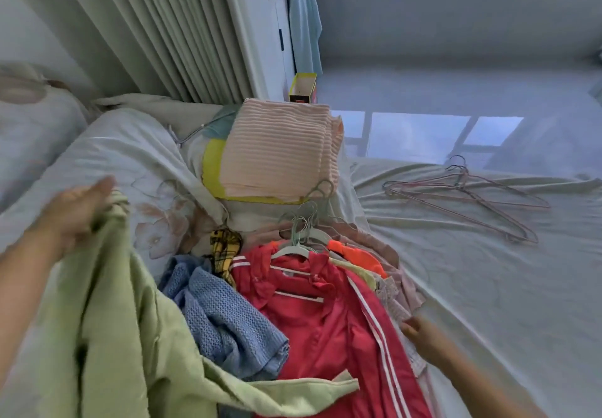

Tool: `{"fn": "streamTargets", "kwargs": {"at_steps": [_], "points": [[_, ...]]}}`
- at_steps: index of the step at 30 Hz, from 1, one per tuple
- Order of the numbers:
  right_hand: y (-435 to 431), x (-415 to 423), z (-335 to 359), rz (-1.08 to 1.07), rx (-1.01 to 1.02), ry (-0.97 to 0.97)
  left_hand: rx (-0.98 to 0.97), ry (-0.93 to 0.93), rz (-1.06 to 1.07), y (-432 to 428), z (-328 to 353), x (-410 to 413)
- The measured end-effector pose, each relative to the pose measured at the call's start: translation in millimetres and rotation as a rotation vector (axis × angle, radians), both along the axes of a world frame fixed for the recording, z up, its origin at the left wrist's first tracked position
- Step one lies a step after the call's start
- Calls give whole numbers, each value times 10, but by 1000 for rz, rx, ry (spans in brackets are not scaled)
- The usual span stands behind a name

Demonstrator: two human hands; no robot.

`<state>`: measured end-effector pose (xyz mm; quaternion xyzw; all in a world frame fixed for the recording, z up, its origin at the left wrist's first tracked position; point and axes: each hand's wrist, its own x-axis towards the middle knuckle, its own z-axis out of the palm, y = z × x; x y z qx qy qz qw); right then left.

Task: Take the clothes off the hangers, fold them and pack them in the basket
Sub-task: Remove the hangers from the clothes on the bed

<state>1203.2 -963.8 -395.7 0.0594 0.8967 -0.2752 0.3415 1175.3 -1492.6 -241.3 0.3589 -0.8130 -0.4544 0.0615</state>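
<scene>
The right half of the bed (488, 287) is open sheet, running to its far edge by the floor; only a loose bunch of bare wire hangers (469, 199) lies there, far right, well apart from the clothes. The clothes pile sits at the near middle, long axis running from the hanger hooks (306, 219) at the far end down toward the person. On top lies the red garment (325, 326), white stripes along its right side, a pale hanger (303, 248) in its neck, hooks pointing far. Just left of it lie a blue knit (221, 313) and a yellow plaid piece (224, 248); orange and pinkish clothes peek out on its right.

The left hand (75, 215) is raised near left, blurred, fingers curled into the top of a light green garment (107, 320) that hangs down and trails across the near edge of the pile. The right hand (420, 333) rests at the right edge of the pile; whether its fingers are gripping cloth I cannot tell.

Beyond the pile a folded peach striped blanket (280, 150) stacked on bedding blocks the far side; a rumpled quilt (114, 157) fills the left
</scene>
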Motion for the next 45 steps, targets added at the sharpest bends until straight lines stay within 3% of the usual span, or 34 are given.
{"fn": "streamTargets", "kwargs": {"at_steps": [3, 6, 9, 18, 22, 25, 28, 32, 36, 42, 45], "points": [[-398, 52, -202, 18, -39, -18, -40, -247, -246, 650, -236, -3], [-716, -31, -335, 13, -50, 17, 85, -399, -459, 1126, -1112, 82], [-982, -260, -443, 9, -52, 69, 35, -516, -703, 1421, -1807, 198], [-1624, -991, -1028, 147, 51, 187, -233, -759, -978, 1321, -2644, 211], [-1840, -1169, -1137, 161, 249, 225, -314, -674, -918, 1292, -2767, 349], [-1980, -1132, -1104, 188, 202, 173, -270, -609, -813, 1250, -2765, 381], [-2054, -1139, -1065, 275, 259, 246, -188, -622, -803, 1215, -2664, 365], [-2112, -1337, -1012, 216, 127, 226, -170, -690, -827, 1206, -2507, 423], [-2223, -1283, -1033, 329, 292, 174, -109, -707, -739, 1204, -2454, 665], [-2197, -1044, -900, 480, 459, 472, -14, -757, -748, 1287, -2339, 852], [-2030, -1002, -625, 482, 443, 615, 120, -632, -584, 1316, -2208, 909]]}}
